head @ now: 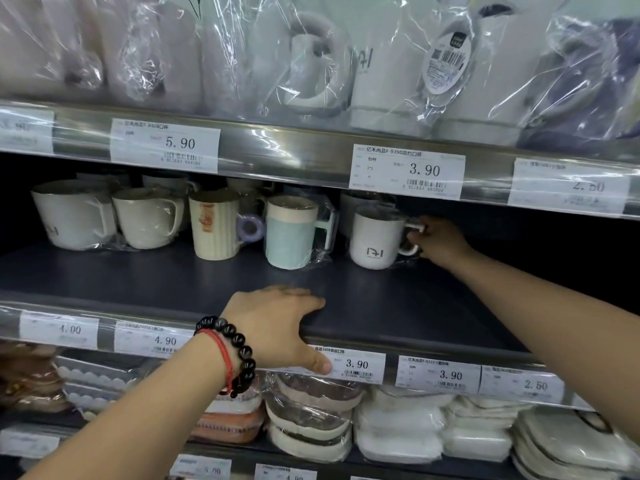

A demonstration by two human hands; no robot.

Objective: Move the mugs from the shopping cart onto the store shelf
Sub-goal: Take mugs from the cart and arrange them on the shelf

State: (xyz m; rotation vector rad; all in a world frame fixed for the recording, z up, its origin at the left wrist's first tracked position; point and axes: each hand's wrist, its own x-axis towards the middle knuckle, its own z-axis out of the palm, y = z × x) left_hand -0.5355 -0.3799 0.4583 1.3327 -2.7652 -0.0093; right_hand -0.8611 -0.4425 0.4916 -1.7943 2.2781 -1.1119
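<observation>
A: On the middle shelf [398,306], right part: white mug [375,239] with a grey logo, standing upright, wrapped in clear film. Right hand [438,239] behind its handle, fingers curled around the handle, gripping it.

B: And the left hand [277,327]?

A: Resting on the front edge of the same shelf. Fingers straight and flat on the dark surface, thumb hanging down over the price tag "3.90" [356,364]. Holding nothing. Black bead bracelet [230,348] and red string on the wrist.

B: Neighbours of the white mug?

A: Just beside it on the left, a pale blue mug [291,233] in film, handle turned toward the white mug. Further left, a cream ribbed cup [214,225] with a purple ring handle, then two wide cream mugs [104,216], also wrapped. More mugs in a back row, dim, hard to see clearly. Right of the gripping hand, only dark shelf.

B: Anything in the way?

A: Overhead, the upper shelf rail [294,150] with tags "5.90" and "3.90", low over the mugs. Above that, big wrapped white cups [398,81]. Below, stacked wrapped bowls [311,420] in white and brown. Wide free strip of shelf between the mug row and the left hand.
</observation>
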